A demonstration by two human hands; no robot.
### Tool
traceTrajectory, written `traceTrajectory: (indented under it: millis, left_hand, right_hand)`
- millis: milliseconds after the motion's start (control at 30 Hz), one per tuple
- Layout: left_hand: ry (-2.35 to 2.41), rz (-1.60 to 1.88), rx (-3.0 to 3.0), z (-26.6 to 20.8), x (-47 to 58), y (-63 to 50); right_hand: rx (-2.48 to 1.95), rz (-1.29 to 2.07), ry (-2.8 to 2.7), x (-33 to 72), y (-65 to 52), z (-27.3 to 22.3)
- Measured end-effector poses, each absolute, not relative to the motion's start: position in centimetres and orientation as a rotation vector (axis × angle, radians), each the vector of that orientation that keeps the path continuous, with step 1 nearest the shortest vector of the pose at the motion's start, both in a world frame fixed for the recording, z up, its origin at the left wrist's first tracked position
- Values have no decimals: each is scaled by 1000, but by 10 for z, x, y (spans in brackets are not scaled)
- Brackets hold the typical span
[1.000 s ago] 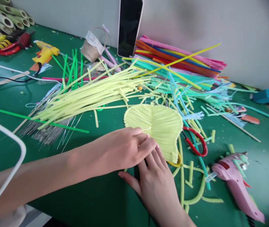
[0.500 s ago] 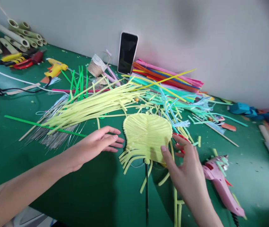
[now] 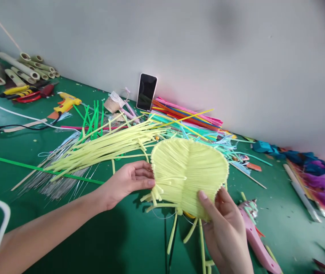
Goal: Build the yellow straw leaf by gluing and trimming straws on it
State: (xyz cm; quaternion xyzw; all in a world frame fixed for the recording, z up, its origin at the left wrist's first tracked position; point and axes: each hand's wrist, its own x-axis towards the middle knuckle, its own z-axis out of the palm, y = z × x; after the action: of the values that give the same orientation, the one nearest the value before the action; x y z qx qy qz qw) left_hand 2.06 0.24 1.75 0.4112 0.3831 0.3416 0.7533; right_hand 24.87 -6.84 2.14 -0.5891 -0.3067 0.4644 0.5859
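A pale yellow-green leaf made of pipe cleaners (image 3: 189, 171) is held up in front of me, tilted a little. My right hand (image 3: 227, 222) grips its lower right edge, the thumb on the front and the fingers behind. At the left edge, my left hand (image 3: 135, 178) pinches the leaf beside some loose, uneven pipe cleaner ends (image 3: 157, 192). A dark thin stem hangs below the leaf. Behind my left hand lies a bundle of pale yellow-green pipe cleaners (image 3: 108, 146).
A pink glue gun (image 3: 258, 243) lies right of my right hand. Farther back are a yellow glue gun (image 3: 67, 102), pliers (image 3: 22, 91), bamboo tubes (image 3: 22, 70) and a phone (image 3: 147, 91) against the wall. Thin metal wires (image 3: 54, 182) and coloured pipe cleaners (image 3: 188, 114) cover the table's middle.
Both hands have closed on the leaf, which has been raised nearer to me and tilted. My left hand moved right to its edge. The view has shifted upward and a little right.
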Motion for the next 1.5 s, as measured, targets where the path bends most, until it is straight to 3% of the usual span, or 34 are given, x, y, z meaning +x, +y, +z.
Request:
traceTrajectory:
  millis: [233,1233,1500]
  left_hand:
    - [831,616,898,7,13,3]
    - [1011,600,1046,6,10,-4]
    - [745,496,980,9,5,7]
  right_hand:
    - [-1341,1191,-379,242,-73,13]
    - [-1351,1228,-336,226,-82,8]
    - [-1402,1244,-279,233,-79,10]
